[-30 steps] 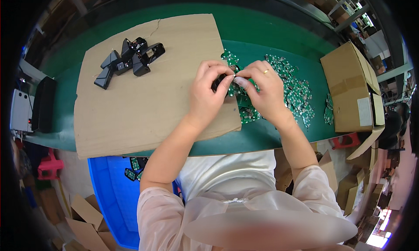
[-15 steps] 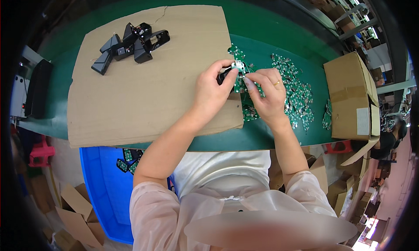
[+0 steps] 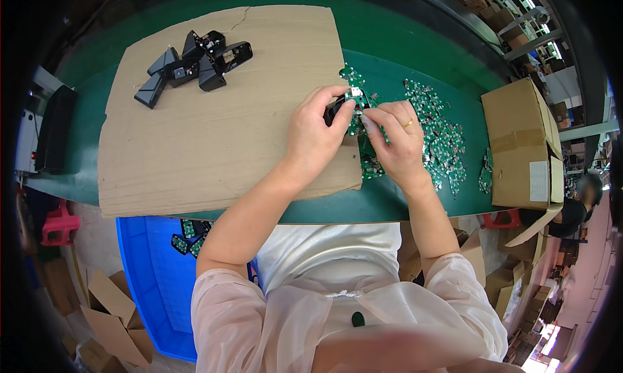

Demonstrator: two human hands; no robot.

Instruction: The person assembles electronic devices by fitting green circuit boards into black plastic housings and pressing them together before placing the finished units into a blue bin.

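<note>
The left forearm [image 3: 256, 217] slants inward across the front edge of the worktop [image 3: 331, 213], the right forearm [image 3: 433, 214] leaning less. The left hand [image 3: 318, 126] is curled in a grip, thumb pointing forward. Just beside it, the right hand [image 3: 398, 139] holds thumb and forefinger close; from here I can't quite tell whether their tips meet.

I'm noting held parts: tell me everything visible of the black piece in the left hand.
The black piece looks like hard plastic. Only part shows, gripped between the fingers and thumb of the left hand, near the right edge of the cardboard sheet. A green circuit board sits at its right; whether they are joined is unclear. Its full shape is hidden.
</note>
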